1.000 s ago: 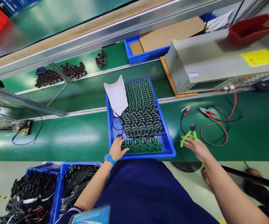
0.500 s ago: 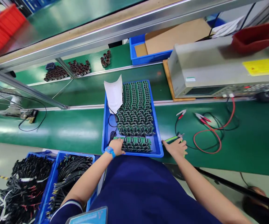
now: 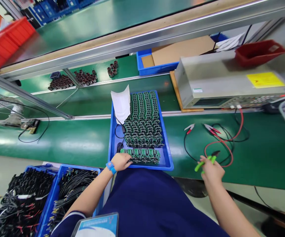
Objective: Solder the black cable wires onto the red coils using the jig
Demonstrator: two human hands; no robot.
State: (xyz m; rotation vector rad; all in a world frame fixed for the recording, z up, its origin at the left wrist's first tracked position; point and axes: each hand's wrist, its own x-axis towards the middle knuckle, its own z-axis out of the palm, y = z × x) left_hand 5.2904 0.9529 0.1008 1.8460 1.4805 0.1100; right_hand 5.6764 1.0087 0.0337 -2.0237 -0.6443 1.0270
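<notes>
My left hand (image 3: 120, 161), with a blue band at its wrist, grips the left end of the front row of green circuit boards (image 3: 144, 153). These boards lie in the front part of a blue tray (image 3: 167, 149). Behind them, rows of more circuit boards (image 3: 144, 105) stand packed close together. My right hand (image 3: 212, 171) is closed around green-handled cutters (image 3: 206, 162), their dark jaws pointing up and to the right. It hovers to the right of the tray, near the looped red and black test leads (image 3: 227, 144).
A grey bench instrument (image 3: 204, 79) stands at the back right with a red bin (image 3: 258, 54) on top. White paper (image 3: 121, 103) and a black cable lie in the tray's left side. Blue crates of black cables (image 3: 75, 184) stand at lower left. A metal-edged shelf (image 3: 132, 42) crosses above the bench.
My right hand has moved right with the cutters, away from the tray's edge, and the jaws now point more upward. My left hand stays at the front boards. The view has shifted slightly.
</notes>
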